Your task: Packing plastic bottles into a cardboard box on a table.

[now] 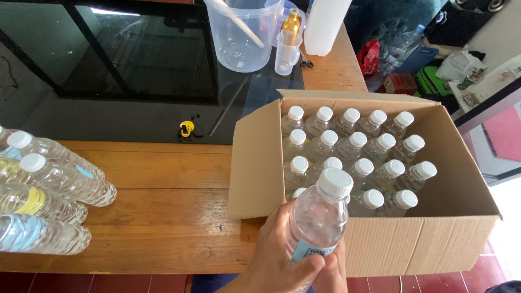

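Both hands, left hand (274, 255) and probably right hand (332, 271), wrap closed fingers around a clear white-capped plastic bottle (320, 217), held upright over the brown cardboard box (423, 239) beside its standing bottles (355, 146).

Clear white-capped bottle (319, 217), upright

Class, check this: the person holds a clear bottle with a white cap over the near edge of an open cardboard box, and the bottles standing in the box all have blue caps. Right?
Not quite. The head view shows the bottles in the box have white caps, not blue. The rest holds: the hand holds a clear bottle with a white cap over the near edge of the cardboard box.
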